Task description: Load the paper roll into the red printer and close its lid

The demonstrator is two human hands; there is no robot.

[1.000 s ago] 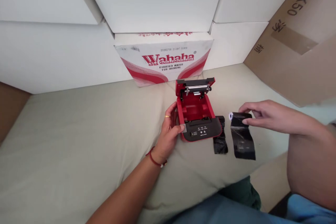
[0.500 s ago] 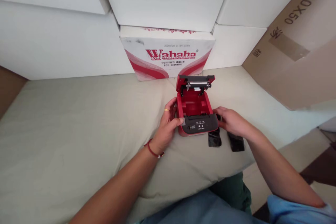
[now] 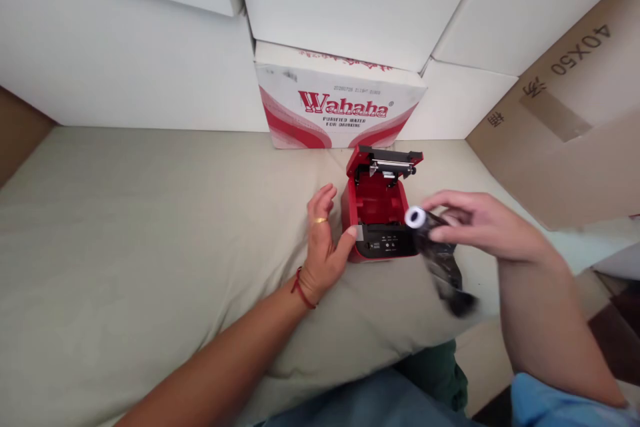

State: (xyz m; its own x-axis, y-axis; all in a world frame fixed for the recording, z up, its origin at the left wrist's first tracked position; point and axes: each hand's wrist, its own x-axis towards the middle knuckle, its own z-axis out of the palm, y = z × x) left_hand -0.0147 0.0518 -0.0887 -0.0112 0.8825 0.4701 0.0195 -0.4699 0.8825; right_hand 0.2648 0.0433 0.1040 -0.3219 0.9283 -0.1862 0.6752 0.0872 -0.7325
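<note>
A small red and black label printer (image 3: 379, 203) stands on the cloth with its lid (image 3: 387, 163) raised and its red inside bare. The thumb of my left hand (image 3: 327, 233) rests on the printer's front left corner, while the other fingers are spread and apart from its side. Right of the printer, my right hand (image 3: 465, 220) pinches a roll of black film (image 3: 430, 230) with a white core end turned toward the printer. A loose black tail (image 3: 453, 293), blurred by motion, hangs down from it. Another black strip (image 3: 450, 267) lies partly hidden behind.
A white and red water carton (image 3: 345, 103) stands against white boxes (image 3: 150, 53) at the back. On the right leans a large brown cardboard box (image 3: 575, 147). Pale green cloth (image 3: 150, 247) covers the surface, and its front edge meets my lap.
My right hand has lifted the black film roll off the cloth beside the printer. The left hand's fingers have come away from the printer's side; its thumb stays on the corner.
</note>
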